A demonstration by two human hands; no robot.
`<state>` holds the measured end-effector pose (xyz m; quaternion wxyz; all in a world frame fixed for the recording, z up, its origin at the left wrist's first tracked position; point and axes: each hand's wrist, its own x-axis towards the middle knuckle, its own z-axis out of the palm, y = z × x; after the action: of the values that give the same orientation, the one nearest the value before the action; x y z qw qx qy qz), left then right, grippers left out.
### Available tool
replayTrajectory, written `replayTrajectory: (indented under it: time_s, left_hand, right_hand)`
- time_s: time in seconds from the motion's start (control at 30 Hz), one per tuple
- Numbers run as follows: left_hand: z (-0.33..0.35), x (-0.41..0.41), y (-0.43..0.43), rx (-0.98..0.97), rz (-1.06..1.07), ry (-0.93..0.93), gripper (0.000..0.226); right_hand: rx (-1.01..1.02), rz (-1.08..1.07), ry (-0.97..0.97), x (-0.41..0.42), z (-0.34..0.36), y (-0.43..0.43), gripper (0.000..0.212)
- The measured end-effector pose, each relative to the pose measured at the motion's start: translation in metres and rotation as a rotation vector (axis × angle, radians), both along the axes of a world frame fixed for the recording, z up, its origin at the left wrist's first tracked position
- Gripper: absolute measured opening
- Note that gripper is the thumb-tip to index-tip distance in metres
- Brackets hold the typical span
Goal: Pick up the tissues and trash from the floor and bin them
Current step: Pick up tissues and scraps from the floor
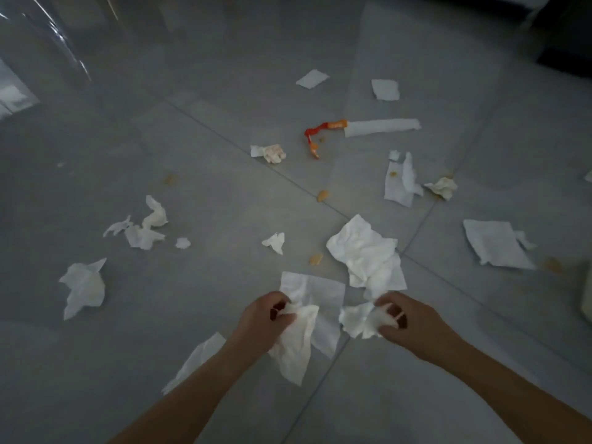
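Note:
White tissues lie scattered over a grey tiled floor. My left hand [266, 318] is closed on a hanging white tissue [294, 344] low in the middle. My right hand [407, 318] grips a crumpled tissue [358, 320] beside it. A flat tissue [320, 291] lies on the floor under both hands, and a large crumpled tissue [365, 251] sits just beyond. A red and orange wrapper [320, 129] lies farther off, next to a long tissue strip [382, 127]. No bin can be made out.
More tissues lie at the left [85, 286], [144, 225], at the right [496, 243], [400, 184], and far back [312, 79]. Small orange crumbs [322, 196] dot the tiles. A clear plastic sheet [48, 36] fills the top left. A dark object [567, 33] stands top right.

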<state>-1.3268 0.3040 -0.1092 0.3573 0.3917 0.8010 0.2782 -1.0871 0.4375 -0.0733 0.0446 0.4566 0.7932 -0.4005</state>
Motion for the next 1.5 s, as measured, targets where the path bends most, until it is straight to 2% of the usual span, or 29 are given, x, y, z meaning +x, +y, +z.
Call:
replayTrajectory:
  time_s: [0.07,0.1,0.13,0.2,0.3,0.33,0.43,0.47,0.57,0.6,0.7,0.77,0.8,0.83,0.9,0.93,0.97,1.1,1.2,1.27,1.3,1.43,1.5]
  left_hand:
    - [0.015,0.025,0.008,0.06,0.041,-0.191,0.012]
    - [0.019,0.039,0.01,0.081,0.064,-0.296,0.017]
    - [0.022,0.052,0.01,0.084,0.091,-0.382,0.016]
    - [0.027,0.07,0.006,0.069,0.158,-0.523,0.007]
    - [0.02,0.075,-0.005,0.071,0.271,-0.688,0.015]
    - [0.016,0.07,-0.007,0.069,0.285,-0.638,0.021]
    - [0.003,0.047,0.0,0.052,0.4,-0.252,0.023]
    - [0.0,0.039,0.005,0.027,0.437,-0.214,0.022]
    - [-0.002,0.032,0.019,-0.179,0.506,-0.45,0.033]
    - [-0.001,0.034,0.024,-0.202,0.523,-0.479,0.034]
    - [0.022,0.052,0.056,-0.042,0.514,-0.34,0.024]
    - [0.054,0.074,0.085,0.096,0.434,-0.362,0.017]
    - [0.071,0.088,0.101,0.152,0.385,-0.394,0.02]
    - [0.088,0.103,0.116,0.2,0.341,-0.451,0.023]
    - [0.119,0.131,0.143,0.293,0.258,-0.599,0.028]
    - [0.133,0.145,0.155,0.325,0.213,-0.672,0.03]
    - [0.145,0.16,0.167,0.338,0.169,-0.732,0.03]
    - [0.169,0.219,0.205,0.338,0.059,-0.895,0.032]
    - [0.174,0.257,0.22,0.29,-0.048,-1.002,0.02]
    - [0.17,0.274,0.224,0.266,-0.091,-1.049,0.019]
    - [0.166,0.277,0.224,0.28,-0.104,-1.048,0.02]
    - [0.147,0.281,0.219,0.342,-0.188,-0.98,0.03]
    - [0.137,0.284,0.21,0.325,-0.192,-0.97,0.037]
  right_hand:
    - [-0.233,0.029,0.089,-0.022,0.012,-0.012,0.051]
    - [-0.308,0.051,0.115,-0.031,0.014,-0.02,0.051]
    - [-0.309,0.078,0.127,-0.039,0.013,-0.028,0.041]
    - [-0.161,0.124,0.107,-0.051,0.01,-0.035,0.01]
    - [0.005,0.148,0.071,-0.052,0.008,-0.022,0.021]
    - [0.016,0.145,0.059,-0.05,0.008,-0.014,0.024]
    - [0.024,0.216,-0.002,-0.04,0.022,0.011,0.028]
    - [0.027,0.253,-0.024,-0.035,0.027,0.019,0.028]
    - [0.062,0.354,-0.086,-0.014,0.049,0.042,0.034]
    - [0.084,0.37,-0.092,-0.004,0.054,0.05,0.031]
    - [0.194,0.391,-0.066,0.032,0.071,0.069,0.013]
    - [0.249,0.347,0.007,0.055,0.076,0.084,0.008]
    - [0.246,0.314,0.058,0.064,0.077,0.09,0.015]
    - [0.232,0.287,0.116,0.072,0.08,0.095,0.019]
    - [0.218,0.238,0.27,0.087,0.087,0.101,0.01]
    - [0.215,0.217,0.337,0.094,0.091,0.104,0.014]
    - [0.197,0.195,0.405,0.102,0.093,0.107,0.023]
    - [0.005,-0.006,0.644,0.147,0.11,0.112,0.035]
    - [0.02,-0.174,0.723,0.178,0.117,0.118,0.053]
    - [-0.017,-0.202,0.728,0.191,0.119,0.119,0.057]
    - [-0.03,-0.226,0.724,0.193,0.118,0.118,0.054]
    - [-0.074,-0.465,0.697,0.204,0.112,0.114,0.017]
    - [-0.13,-0.529,0.659,0.207,0.109,0.114,0.015]
